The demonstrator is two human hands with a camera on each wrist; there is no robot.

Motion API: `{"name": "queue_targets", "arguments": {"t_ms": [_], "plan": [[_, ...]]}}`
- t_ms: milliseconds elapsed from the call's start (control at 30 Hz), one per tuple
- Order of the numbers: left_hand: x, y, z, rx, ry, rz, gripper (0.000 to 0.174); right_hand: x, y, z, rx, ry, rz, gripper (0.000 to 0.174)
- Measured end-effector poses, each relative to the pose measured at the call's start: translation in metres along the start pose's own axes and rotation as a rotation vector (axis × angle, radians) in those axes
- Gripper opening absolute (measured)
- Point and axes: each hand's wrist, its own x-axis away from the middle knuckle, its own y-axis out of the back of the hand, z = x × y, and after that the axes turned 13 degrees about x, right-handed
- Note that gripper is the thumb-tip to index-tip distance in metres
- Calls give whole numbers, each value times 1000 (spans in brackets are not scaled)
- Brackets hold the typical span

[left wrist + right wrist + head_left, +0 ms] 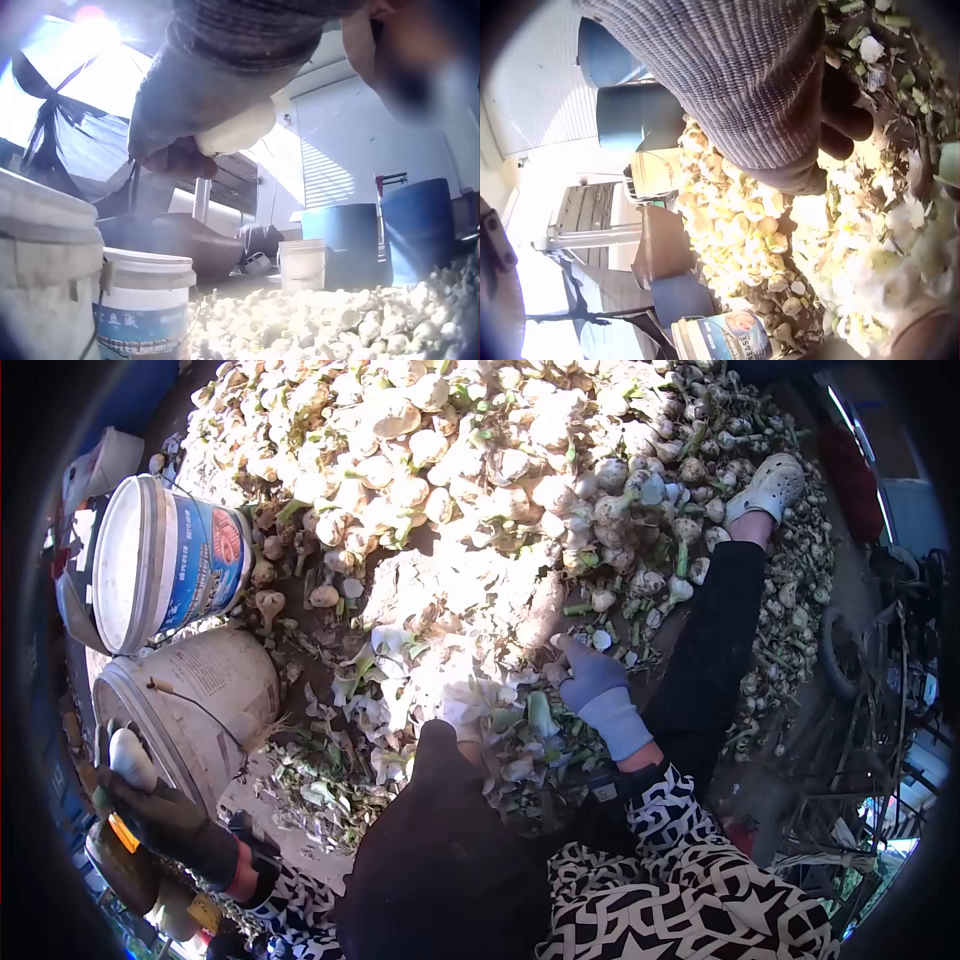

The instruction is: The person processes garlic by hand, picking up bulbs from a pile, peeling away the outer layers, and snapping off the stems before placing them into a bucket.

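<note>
My left hand [165,810], in a dark-looking glove, is beside the tipped bucket at the left and holds a smooth white garlic bulb [132,760]. In the left wrist view the bulb [241,129] shows pale between the gloved fingers and thumb. My right hand [592,682], in a grey knit glove, hovers low over the litter of skins [450,670] with loosely bent fingers and nothing visible in them. Seen from the right wrist, its fingers [844,124] hang over the skins and cut leaves. Beyond lies a large heap of garlic bulbs [430,450].
A white bucket with a blue label [205,560] leans at the left, above a dirty white bucket [230,675] on its side. My dark-trousered leg stretches right to a pale clog [775,490] among the garlic. Blue barrels [341,240] stand behind the heap.
</note>
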Motion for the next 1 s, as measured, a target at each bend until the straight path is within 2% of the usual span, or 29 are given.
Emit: {"name": "queue_targets", "arguments": {"t_ms": [33, 67, 100, 167, 200, 267, 333, 367, 400, 433, 467, 533, 567, 600, 633, 667, 700, 733, 767, 833, 1000], "plan": [[1, 7, 45, -156, 146, -106, 41, -7, 5, -17, 72, -156, -20, 35], [-1, 15, 78, 80, 342, -114, 48, -16, -7, -45, 114, -203, -173, 40], [-21, 23, 68, -73, 180, -158, 56, -26, -9, -64, 160, -235, -210, 43], [-20, 14, 10, 248, 261, -204, 54, -52, -20, -80, 204, -251, -249, 47], [-11, 0, -19, 583, 316, -152, 50, -65, -23, -80, 225, -298, -218, 49], [9, -37, -103, 976, 433, 51, 43, -88, -29, -79, 245, -423, -106, 51], [38, -83, -172, 1380, 392, 328, 42, -106, -77, -114, 183, -358, -146, 50], [47, -98, -198, 1321, 210, 500, 43, -110, -92, -123, 113, -303, -180, 49], [60, -108, -224, 1435, 187, 710, 44, -99, -86, -102, -92, -318, -112, 37], [75, -122, -246, 1395, 131, 849, 49, -87, -73, -71, -517, -439, 18, 32], [89, -136, -262, 1420, 131, 907, 53, -78, -61, -42, -944, -555, 157, 27], [99, -149, -278, 1390, 141, 999, 58, -59, -62, -11, -1708, -304, 336, 22], [99, -150, -279, 1337, 156, 1034, 61, -48, -47, 23, -1889, -194, 392, 24], [95, -149, -277, 1388, 250, 1100, 61, -42, -48, 47, -1980, -228, 373, 24], [91, -147, -273, 1371, 252, 1087, 61, -40, -47, 63, -2069, -253, 348, 24], [87, -143, -268, 1421, 286, 1020, 61, -40, -39, 71, -2075, -234, 363, 24], [82, -136, -263, 1472, 321, 952, 61, -39, -32, 77, -1921, -215, 296, 23], [79, -130, -258, 1356, 164, 776, 60, -39, -24, 83, -1764, -196, 228, 22], [75, -125, -255, 1349, 170, 767, 60, -40, -19, 90, -1762, -186, 237, 22], [72, -117, -250, 1180, 36, 672, 56, -44, -13, 102, -1319, -9, 36, 19], [72, -116, -244, 1202, 39, 548, 57, -42, 4, 107, -1291, -42, 79, 15]]}}
